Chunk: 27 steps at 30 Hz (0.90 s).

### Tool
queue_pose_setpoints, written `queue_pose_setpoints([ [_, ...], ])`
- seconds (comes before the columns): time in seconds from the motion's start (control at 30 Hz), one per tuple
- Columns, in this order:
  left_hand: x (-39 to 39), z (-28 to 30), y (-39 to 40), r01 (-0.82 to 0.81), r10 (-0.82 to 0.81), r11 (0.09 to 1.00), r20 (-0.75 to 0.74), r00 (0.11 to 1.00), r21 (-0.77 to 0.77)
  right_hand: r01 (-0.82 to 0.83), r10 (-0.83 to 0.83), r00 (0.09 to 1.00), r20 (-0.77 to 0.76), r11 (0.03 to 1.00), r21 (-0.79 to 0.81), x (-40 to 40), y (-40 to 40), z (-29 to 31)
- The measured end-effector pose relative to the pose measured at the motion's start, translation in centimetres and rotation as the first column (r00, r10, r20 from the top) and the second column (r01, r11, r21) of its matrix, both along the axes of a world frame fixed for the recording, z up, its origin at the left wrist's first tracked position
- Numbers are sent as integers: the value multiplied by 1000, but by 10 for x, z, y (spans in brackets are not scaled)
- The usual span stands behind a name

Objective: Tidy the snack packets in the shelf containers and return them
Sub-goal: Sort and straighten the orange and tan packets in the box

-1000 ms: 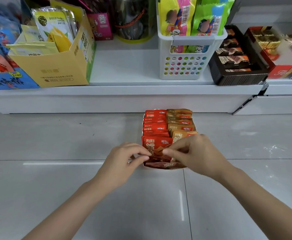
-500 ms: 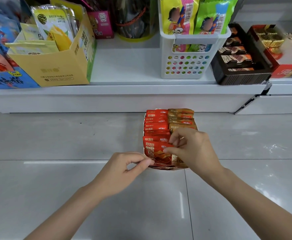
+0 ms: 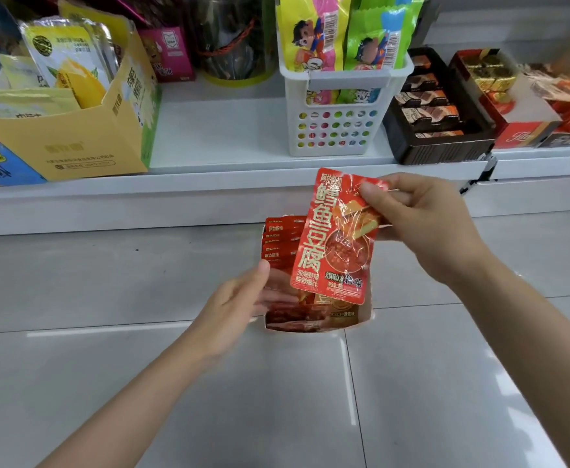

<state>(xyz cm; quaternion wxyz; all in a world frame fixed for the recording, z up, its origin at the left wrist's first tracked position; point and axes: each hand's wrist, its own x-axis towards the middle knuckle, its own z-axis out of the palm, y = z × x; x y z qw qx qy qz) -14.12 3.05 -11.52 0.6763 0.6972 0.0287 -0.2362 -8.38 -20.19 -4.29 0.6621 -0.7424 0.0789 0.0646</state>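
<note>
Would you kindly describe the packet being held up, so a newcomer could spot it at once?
Below the white shelf, a snack box sits on the floor. Above it, the right hand pinches one red packet by its top corner. Only this packet is lifted, its face fully showing.

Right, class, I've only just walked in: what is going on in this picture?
A person is sorting snack packets in a small box that sits on the tiled floor in front of a shelf. The right hand pinches one red packet by its top corner, lifted above the box. The left hand, fingers straight, reaches in at the box's left side beside the rows of red packets.
</note>
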Motion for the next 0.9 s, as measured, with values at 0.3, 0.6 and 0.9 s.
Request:
queue_pose_setpoints([
  [0.3,14,48,-27,-106,98,970,-46,994,-219,-8,14,996,-92,998,56,-5,7,-6],
  [0.6,10,50,-24,-116,109,971,-43,993,-211,-19,21,999,-48,999,33,-2,6,2],
  [0.9,0,52,-18,-8,18,973,38,999,-232,26,-21,998,-65,996,82,2,0,5],
])
